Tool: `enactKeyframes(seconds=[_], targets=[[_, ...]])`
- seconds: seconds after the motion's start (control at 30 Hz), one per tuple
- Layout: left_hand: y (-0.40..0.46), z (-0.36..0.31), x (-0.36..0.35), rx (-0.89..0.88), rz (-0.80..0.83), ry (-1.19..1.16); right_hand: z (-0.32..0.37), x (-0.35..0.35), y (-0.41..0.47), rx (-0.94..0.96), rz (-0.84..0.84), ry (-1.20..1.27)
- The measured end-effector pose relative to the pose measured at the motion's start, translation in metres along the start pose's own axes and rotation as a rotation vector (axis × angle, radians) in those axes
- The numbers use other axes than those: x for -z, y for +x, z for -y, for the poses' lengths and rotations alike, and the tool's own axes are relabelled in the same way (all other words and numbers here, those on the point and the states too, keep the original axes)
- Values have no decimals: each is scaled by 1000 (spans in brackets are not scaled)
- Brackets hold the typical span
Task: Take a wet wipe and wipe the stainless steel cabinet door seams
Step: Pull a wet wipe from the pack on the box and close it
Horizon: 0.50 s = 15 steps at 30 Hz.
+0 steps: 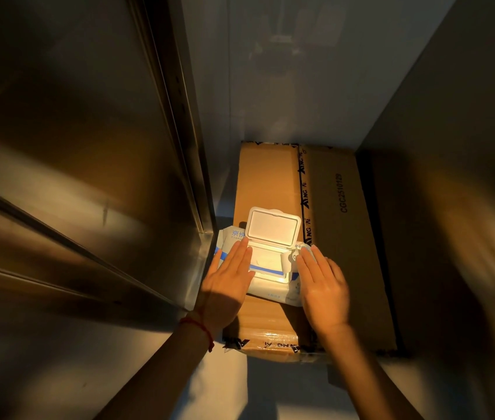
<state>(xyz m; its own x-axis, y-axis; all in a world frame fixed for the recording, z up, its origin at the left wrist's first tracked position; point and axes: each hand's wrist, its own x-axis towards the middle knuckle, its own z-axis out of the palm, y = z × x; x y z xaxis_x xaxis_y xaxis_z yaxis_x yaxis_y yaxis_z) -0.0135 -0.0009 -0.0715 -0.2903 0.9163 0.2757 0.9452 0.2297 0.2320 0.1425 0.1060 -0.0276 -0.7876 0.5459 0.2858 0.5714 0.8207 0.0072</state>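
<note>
Head view, looking steeply down. Warm, dim light; the brightest patch falls on the pack at lower centre.

Wet wipe pack (270,286): white with blue print, lying flat on a cardboard box (270,183), just below the centre of the frame. Its white flip lid (274,226) stands open, hinged back toward the top of the frame. Under the lid the dispensing opening (267,262) is exposed and pale sheet material shows inside; whether a wipe is pulled up cannot be told.

Left hand (228,283): flat, fingers straight and together, palm down on the left end of the pack, fingertips beside the lid's lower left corner. It grips nothing. A red string bracelet (200,327) circles the left wrist.

Right hand (325,286): also flat and extended, fingers together, lying over the right end of the pack. Nothing is held. Slightly blurred.

The box is brown, sealed with printed tape (305,201) running up the frame; dark lettering is printed on its right panel. Its near edge, at lower centre, carries glossy tape.

Stainless steel cabinet door (73,147): fills the left half of the frame. Its vertical edge seam (179,122) runs from upper centre down to just left of the pack. A dark horizontal groove (58,241) crosses the panel at lower left. A plain grey wall (458,101) rises at upper right.
</note>
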Motion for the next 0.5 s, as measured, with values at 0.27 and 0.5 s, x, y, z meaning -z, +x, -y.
enactKeyframes(seconds=[0.27, 0.5], targets=[[1, -2, 8, 32, 130, -95, 6, 11, 5, -15, -66, 32], [5, -8, 20, 42, 170, 10, 21, 19, 7, -5, -87, 99]])
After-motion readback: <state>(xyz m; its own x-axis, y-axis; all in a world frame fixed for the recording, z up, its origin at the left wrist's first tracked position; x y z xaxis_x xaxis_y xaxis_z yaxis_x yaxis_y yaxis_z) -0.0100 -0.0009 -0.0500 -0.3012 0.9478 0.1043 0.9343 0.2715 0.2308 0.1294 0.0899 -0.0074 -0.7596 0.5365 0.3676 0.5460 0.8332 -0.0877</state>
